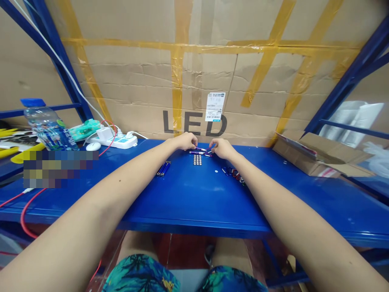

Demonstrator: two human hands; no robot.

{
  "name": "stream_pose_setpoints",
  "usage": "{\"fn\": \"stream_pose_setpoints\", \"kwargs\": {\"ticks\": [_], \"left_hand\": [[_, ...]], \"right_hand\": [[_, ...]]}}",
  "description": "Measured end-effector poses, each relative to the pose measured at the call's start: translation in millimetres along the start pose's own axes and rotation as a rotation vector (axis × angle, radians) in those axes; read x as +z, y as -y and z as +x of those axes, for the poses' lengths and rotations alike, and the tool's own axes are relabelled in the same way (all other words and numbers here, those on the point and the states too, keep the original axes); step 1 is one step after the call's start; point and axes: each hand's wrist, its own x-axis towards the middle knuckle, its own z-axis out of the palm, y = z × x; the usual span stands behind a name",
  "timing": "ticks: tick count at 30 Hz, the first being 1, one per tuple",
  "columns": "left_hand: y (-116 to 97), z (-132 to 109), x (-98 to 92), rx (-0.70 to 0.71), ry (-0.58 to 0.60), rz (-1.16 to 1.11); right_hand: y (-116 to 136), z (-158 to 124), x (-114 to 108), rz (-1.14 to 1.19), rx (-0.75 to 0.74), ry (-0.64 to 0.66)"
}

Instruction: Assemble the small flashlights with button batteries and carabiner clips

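Both my arms reach to the back of the blue table. My left hand [186,142] is closed in a pinch at the left end of a slim purple-blue metal tube [200,149]. At its other end my right hand [221,147] has its fingers curled by a small clip; whether they grip it is too small to tell. A second slim tube [197,153] lies just in front of the first. Nearer me, small round silver button cells [197,159] stand in neat rows. Several blue tubes [164,168] lie left, and coloured carabiner clips [234,174] lie right, partly behind my forearm.
A large taped cardboard box [136,89] walls off the back. At left are a water bottle [50,127], a white power strip [121,140], a white mouse-like object [93,146] and a red cable [26,211]. An open carton [316,154] sits at right.
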Motion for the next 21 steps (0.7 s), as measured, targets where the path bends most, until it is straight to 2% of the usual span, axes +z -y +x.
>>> {"fn": "stream_pose_setpoints", "kwargs": {"ticks": [8,13,18,21], "left_hand": [[-4.1,-4.1,-2.3,-0.051,0.026,0.032],[-0.3,-2.7,0.5,0.062,-0.016,0.001],[4.0,-2.3,4.0,0.103,0.092,-0.071],[4.0,-3.5,5.6,0.094,0.094,-0.090]], "right_hand": [[7.9,-5.0,-5.7,-0.148,-0.120,0.101],[9.2,-8.0,-8.3,-0.177,-0.204,0.152],[9.2,-9.0,-8.5,-0.183,-0.209,0.170],[10.4,-10.2,-8.8,-0.174,-0.215,0.181]]}}
